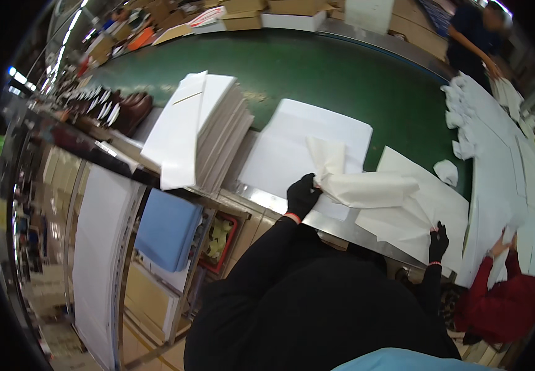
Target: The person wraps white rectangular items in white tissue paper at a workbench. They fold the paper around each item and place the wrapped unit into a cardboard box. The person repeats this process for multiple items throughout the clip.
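the left hand (303,195) and right hand (438,241), both gloved, pinch opposite ends of a crumpled sheet of white tissue paper (372,188) over the tabletop (317,219); light, limp, tearable, best held by its edges.

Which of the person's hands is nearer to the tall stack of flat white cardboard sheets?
Left. The left hand grips the crumpled white paper, just right of the stack. The right hand holds the paper's far edge, much farther from the stack.

A green counter (317,74) with a metal front edge carries a stack of flat white cardboard (199,133), loose white paper sheets (292,154), and crumpled paper wads (445,171).
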`<state>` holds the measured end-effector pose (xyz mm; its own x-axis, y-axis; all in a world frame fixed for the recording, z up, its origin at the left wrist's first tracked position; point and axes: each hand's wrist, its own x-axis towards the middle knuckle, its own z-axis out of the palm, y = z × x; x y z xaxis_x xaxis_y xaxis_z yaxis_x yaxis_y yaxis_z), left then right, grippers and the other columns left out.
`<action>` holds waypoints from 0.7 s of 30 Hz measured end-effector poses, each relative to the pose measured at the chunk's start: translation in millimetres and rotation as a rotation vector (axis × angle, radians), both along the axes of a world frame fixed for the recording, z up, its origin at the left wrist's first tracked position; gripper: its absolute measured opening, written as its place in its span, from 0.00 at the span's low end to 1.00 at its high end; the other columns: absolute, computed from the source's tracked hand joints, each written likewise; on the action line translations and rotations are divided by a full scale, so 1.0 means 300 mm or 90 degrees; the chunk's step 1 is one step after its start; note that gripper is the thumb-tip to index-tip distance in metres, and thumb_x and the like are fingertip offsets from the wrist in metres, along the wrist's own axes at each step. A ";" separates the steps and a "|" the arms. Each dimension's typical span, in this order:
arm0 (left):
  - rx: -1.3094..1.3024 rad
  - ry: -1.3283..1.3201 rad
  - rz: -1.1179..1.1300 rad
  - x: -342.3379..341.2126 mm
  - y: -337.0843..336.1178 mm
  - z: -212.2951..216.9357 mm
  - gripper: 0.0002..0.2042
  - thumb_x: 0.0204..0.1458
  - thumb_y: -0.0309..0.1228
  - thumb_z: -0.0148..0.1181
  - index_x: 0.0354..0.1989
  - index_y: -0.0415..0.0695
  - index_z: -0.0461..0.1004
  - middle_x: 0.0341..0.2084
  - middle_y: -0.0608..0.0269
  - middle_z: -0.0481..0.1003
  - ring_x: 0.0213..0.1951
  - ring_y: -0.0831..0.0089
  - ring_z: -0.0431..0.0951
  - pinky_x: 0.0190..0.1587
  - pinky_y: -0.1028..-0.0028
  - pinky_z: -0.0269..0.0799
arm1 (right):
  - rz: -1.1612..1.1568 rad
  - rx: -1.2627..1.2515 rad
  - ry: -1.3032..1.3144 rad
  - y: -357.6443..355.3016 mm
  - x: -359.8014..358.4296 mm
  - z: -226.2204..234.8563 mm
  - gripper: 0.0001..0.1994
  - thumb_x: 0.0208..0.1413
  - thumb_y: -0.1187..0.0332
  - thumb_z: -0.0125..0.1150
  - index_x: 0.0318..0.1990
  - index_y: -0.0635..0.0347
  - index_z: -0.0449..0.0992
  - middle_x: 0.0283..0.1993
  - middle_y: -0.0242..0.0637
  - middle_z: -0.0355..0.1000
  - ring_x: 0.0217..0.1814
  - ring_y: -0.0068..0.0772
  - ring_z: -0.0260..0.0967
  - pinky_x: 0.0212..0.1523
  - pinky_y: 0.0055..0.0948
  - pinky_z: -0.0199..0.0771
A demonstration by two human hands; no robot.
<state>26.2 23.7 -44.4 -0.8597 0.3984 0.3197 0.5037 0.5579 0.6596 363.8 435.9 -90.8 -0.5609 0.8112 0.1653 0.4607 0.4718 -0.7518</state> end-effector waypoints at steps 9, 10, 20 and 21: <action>0.071 0.077 -0.002 0.000 0.022 -0.042 0.18 0.47 0.34 0.65 0.45 0.42 0.73 0.33 0.54 0.77 0.30 0.57 0.79 0.34 0.65 0.75 | -0.123 0.364 -0.105 0.113 0.040 -0.116 0.14 0.60 0.70 0.50 0.50 0.63 0.73 0.43 0.46 0.76 0.44 0.49 0.72 0.45 0.42 0.71; 0.041 0.088 0.013 -0.004 0.017 -0.036 0.17 0.47 0.34 0.64 0.45 0.42 0.73 0.31 0.55 0.77 0.29 0.56 0.78 0.33 0.64 0.74 | -0.151 0.285 -0.155 0.098 0.030 -0.108 0.13 0.59 0.71 0.51 0.50 0.63 0.74 0.43 0.47 0.76 0.44 0.48 0.72 0.44 0.41 0.72; 0.089 0.062 0.001 0.007 0.035 -0.042 0.18 0.45 0.35 0.68 0.43 0.41 0.74 0.31 0.53 0.77 0.31 0.58 0.79 0.35 0.67 0.74 | -0.044 0.095 -0.060 0.010 -0.026 0.121 0.28 0.47 0.56 0.68 0.54 0.61 0.72 0.49 0.44 0.74 0.50 0.42 0.73 0.52 0.35 0.71; 0.069 0.063 -0.001 0.009 0.037 -0.040 0.17 0.46 0.34 0.68 0.43 0.42 0.74 0.31 0.53 0.77 0.32 0.57 0.79 0.36 0.67 0.74 | 0.012 0.162 -0.173 -0.027 -0.059 0.199 0.31 0.45 0.55 0.70 0.56 0.61 0.70 0.52 0.44 0.72 0.54 0.42 0.71 0.55 0.35 0.70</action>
<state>28.8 34.8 -56.3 -0.8213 0.3575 0.4446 0.5701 0.4854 0.6629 346.0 427.8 -31.1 -0.6266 0.7522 0.2038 0.6169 0.6386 -0.4601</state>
